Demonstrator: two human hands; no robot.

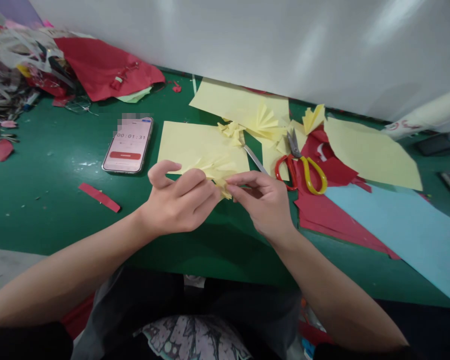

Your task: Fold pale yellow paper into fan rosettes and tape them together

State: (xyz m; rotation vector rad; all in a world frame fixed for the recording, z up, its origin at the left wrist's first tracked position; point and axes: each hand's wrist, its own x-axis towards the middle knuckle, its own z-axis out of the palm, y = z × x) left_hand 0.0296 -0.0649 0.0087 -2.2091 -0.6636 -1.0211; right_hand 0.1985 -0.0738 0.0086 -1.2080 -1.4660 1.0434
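Observation:
Between my two hands is a pleated piece of yellow paper (222, 186), its folds fanning out behind the fingers. My left hand (182, 200) is closed on the paper's left side, with the index finger raised and bent. With thumb and fingertips, my right hand (264, 200) pinches the gathered right end. Just beyond the hands lies a flat yellow sheet (187, 142), and crumpled yellow paper (231, 131) rests at its right edge. A pleated yellow fan (264, 122) lies farther back.
Scissors (307, 172) with red and yellow handles lie right of my hands, near a metal blade (255, 159). Red paper (322, 215) and blue paper (401, 225) spread at the right. A phone (126, 150) and a red strip (99, 197) lie left; clutter (15, 80) fills the far left.

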